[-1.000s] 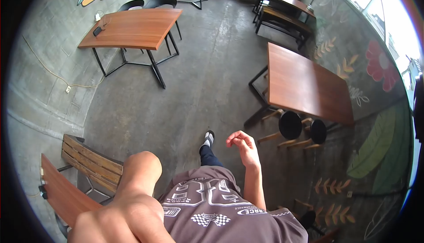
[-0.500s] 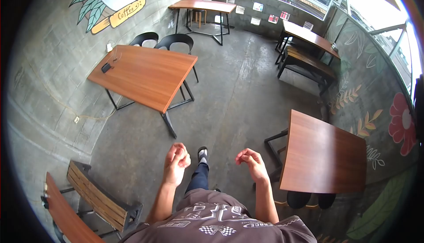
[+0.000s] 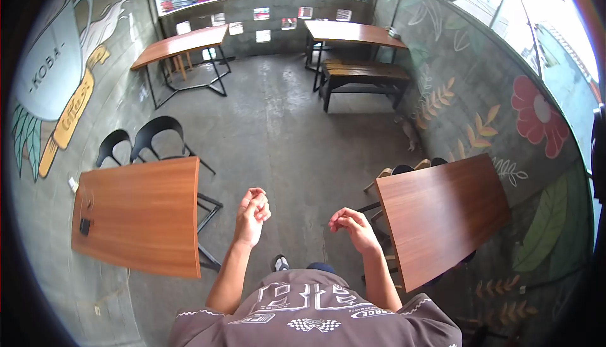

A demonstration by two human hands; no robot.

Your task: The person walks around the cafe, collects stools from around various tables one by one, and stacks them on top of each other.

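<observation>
The left hand [image 3: 251, 218] seems half-open, a table [image 3: 142, 214] left of its fingers; the right hand [image 3: 355, 228] curls half-open, a second table [image 3: 442, 214] right of them.

The left-hand brown table [image 3: 148, 211] carries a small black object [image 3: 84, 226].

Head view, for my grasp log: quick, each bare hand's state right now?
Bare left hand: loosely curled, nothing visibly held; whether fully closed can't be told.
Bare right hand: loosely curled, nothing visibly held; full closure likewise unclear.
</observation>
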